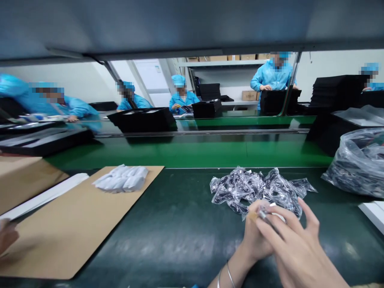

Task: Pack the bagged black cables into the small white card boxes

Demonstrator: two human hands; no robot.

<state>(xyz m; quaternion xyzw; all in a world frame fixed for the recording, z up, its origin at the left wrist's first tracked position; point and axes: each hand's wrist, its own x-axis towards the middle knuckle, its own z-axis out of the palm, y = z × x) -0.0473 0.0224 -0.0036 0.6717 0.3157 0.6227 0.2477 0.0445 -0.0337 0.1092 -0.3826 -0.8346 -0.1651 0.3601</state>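
Observation:
My left hand (255,236) and my right hand (300,248) meet over the front right of the dark green work surface (168,224). Between their fingertips is a small shiny piece (263,212), clear or metallic, too blurred to name. The left fingers are curled round it. My right thumb and forefinger close on it from the other side, while other right fingers stretch away. Just beyond both hands lies a pile of clear plastic bags (240,186) with dark, cable-like contents. The hands partly cover the pile's near edge.
White packets (123,179) sit on a brown cardboard sheet (75,224) at left, with another person's hand (7,236) beside it. A large clear bag (357,164) stands at right near a white box (373,214). Co-workers and black trays (144,119) line the green conveyor belt (192,150).

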